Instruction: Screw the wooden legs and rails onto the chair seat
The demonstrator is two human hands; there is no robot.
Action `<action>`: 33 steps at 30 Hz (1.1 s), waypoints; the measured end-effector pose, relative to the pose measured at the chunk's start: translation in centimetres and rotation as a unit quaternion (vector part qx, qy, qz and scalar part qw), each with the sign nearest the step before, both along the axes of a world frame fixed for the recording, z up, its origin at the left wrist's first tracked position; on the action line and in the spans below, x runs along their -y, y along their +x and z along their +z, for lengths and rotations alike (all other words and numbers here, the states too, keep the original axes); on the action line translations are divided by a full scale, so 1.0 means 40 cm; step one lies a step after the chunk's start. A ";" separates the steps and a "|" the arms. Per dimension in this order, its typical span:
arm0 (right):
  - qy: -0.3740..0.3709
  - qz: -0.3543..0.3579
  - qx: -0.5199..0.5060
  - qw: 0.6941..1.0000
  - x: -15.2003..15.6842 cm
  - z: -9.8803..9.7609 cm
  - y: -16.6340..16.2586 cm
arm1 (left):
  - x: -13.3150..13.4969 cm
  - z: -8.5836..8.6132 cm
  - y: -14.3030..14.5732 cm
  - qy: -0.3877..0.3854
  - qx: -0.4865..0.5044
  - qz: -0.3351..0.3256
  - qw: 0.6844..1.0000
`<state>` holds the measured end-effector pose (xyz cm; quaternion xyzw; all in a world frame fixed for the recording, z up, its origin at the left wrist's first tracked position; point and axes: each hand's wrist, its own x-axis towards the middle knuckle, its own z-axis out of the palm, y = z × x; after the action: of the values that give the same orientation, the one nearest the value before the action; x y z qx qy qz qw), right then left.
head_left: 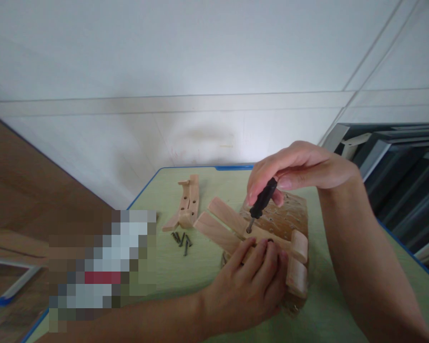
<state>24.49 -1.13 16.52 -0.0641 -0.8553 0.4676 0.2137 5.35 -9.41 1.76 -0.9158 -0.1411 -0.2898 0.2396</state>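
My right hand (300, 166) grips a black-handled screwdriver (263, 198) from above. The screwdriver leans, its tip in a hole of a pale wooden piece (224, 215) made of two side-by-side slats with rounded blocks at one end. Curled over the nearer slat, my left hand (252, 281) presses the wooden piece down, and its fingers hide part of it. A second dark hole or screw head (270, 240) shows by its fingertips. Beneath the wooden piece lies a brown block (293, 209) with a shiny, wrinkled wrapping.
Another wooden piece with several holes (188, 202) lies on the pale green table (164, 281), left of my hands. Several dark screws (182, 240) are close to it. A blurred-out object (117, 252) covers the left side. Dark panels (403, 166) lean at the right.
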 end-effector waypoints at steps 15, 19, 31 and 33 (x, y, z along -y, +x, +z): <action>0.012 -0.020 -0.033 0.999 -0.004 -0.012 -0.019 | 0.002 0.001 0.000 -0.001 0.007 -0.002 1.000; 0.031 -0.013 -0.034 0.999 -0.007 -0.013 -0.019 | 0.001 0.001 0.001 0.001 0.000 0.004 1.000; 0.022 -0.015 -0.041 0.999 -0.005 -0.011 -0.021 | 0.003 -0.001 0.001 0.001 0.010 0.000 1.000; 0.025 -0.022 -0.038 0.999 -0.005 -0.009 -0.021 | 0.003 0.000 0.001 -0.001 0.007 0.001 1.000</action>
<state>23.64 -0.95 16.15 -0.0595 -0.8566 0.4431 0.2577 5.37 -9.52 1.76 -0.9140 -0.1440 -0.2954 0.2380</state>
